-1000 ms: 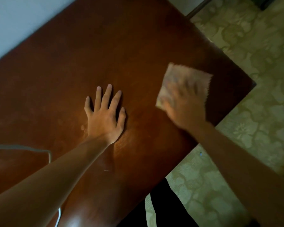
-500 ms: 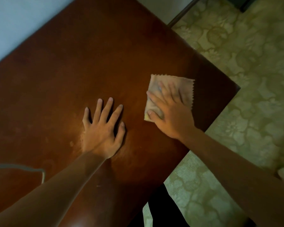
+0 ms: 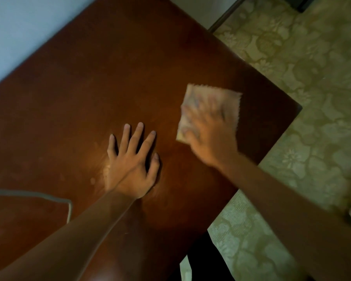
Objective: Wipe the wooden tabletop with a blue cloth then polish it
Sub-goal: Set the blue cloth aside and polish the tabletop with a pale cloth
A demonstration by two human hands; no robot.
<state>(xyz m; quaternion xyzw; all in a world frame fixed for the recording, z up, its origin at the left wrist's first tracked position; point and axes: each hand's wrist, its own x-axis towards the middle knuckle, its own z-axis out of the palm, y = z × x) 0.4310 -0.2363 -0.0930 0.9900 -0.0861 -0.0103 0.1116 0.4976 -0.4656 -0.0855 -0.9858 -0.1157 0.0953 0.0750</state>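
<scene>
Left hand (image 3: 131,165) flat on the worktop (image 3: 93,82), palm down, fingers (image 3: 139,136) straight and spread, thumb out toward the right, holding nothing; forearm running in from the lower left corner. Right hand (image 3: 208,134) palm-down on the cloth (image 3: 209,98), blurred with motion, fingers extended forward over the fabric, pressing it to the wood rather than bunching it; curl of the fingertips not readable through the blur. Right forearm reaching in diagonally from the lower right, crossing the worktop's near right edge. Cloth lying flat on the right part of the worktop, near the right corner, a small pale square with a zigzag-cut far edge, looking beige-pink under this warm light; near half covered by the hand, far half exposed. Hands apart, a bare strip of wood between them. Dull smudges on the wood just left of the left wrist. Grey cable (image 3: 49,197) looping across the worktop at lower left, passing under the left forearm. Patterned green floor (image 3: 302,67) to the right, pale wall (image 3: 18,27) at upper left.
</scene>
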